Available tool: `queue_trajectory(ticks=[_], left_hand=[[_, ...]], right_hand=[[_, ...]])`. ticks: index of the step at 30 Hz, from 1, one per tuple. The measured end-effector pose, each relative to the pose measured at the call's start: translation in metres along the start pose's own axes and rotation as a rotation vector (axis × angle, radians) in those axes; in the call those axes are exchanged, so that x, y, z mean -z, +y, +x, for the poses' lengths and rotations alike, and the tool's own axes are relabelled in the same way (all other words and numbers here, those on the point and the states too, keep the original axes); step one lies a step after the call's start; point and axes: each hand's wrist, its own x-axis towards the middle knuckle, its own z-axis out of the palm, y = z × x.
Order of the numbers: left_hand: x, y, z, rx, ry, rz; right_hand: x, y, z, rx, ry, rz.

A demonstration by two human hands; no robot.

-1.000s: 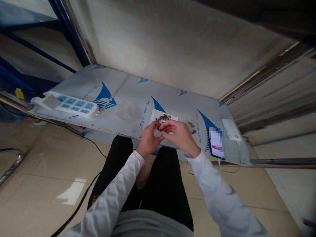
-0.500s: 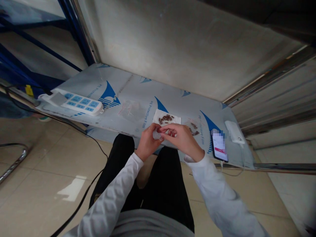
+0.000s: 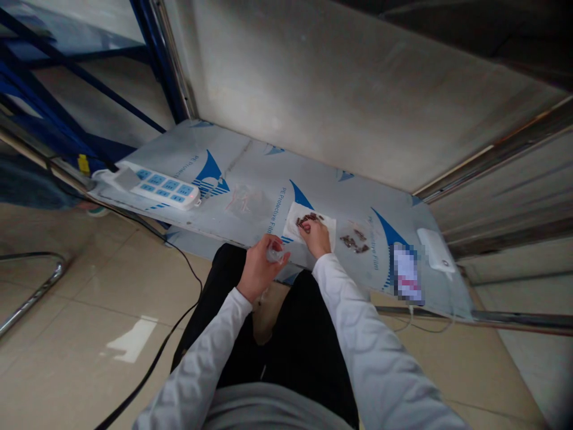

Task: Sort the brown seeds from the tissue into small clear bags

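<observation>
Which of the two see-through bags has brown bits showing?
The clear, flat plastic bag between the white square paper and the dark-edged phone: small dark brown pieces show there. The other clear plastic bag, nearer the long white power strip, shows none.

There are two hands [image 3: 258,270] [image 3: 319,240], one container [image 3: 276,254], one sheet [image 3: 292,223], one phone [image 3: 406,275] and one power strip [image 3: 166,189].

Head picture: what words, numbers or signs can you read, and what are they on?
"PE Protective Film": on the shelf, printed more than once, not always clear.
Phone: screen blurred into squares, can't be read.
Power strip: marks too small to read.
</observation>
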Motion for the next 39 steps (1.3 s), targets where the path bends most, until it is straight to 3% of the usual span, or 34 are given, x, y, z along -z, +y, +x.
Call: queue_trajectory(ticks=[8,12,15,19,22,25,30,35,39], left_hand=[[-0.003,-0.002,0.001,0.005,-0.015,-0.008],[-0.004,-0.001,0.002,0.027,-0.038,-0.007],[-0.006,0.003,0.003,0.028,-0.055,-0.003],[-0.014,0.016,0.005,0.0,-0.09,-0.029],[-0.02,0.025,0.006,-0.012,-0.133,-0.056],[-0.021,0.03,0.005,-0.015,-0.134,-0.056],[-0.012,0.032,0.0,-0.031,-0.153,-0.141],[-0.003,0.037,0.001,0.231,-0.151,-0.521],[-0.002,0.046,0.006,0.335,-0.078,-0.607]], right_hand=[[0.007,0.0,0.003,-0.051,0.015,-0.049],[0.028,-0.004,-0.008,-0.047,0.035,0.011],[0.056,-0.021,-0.035,0.057,0.048,0.209],[0.09,-0.054,-0.072,0.265,-0.099,0.291],[0.102,-0.066,-0.082,0.348,-0.185,0.225],[0.104,-0.06,-0.083,0.376,-0.192,0.306],[0.101,-0.034,-0.082,0.255,-0.267,0.581],[0.105,-0.023,-0.081,0.162,-0.287,0.73],[0.103,-0.03,-0.083,0.04,-0.237,0.907]])
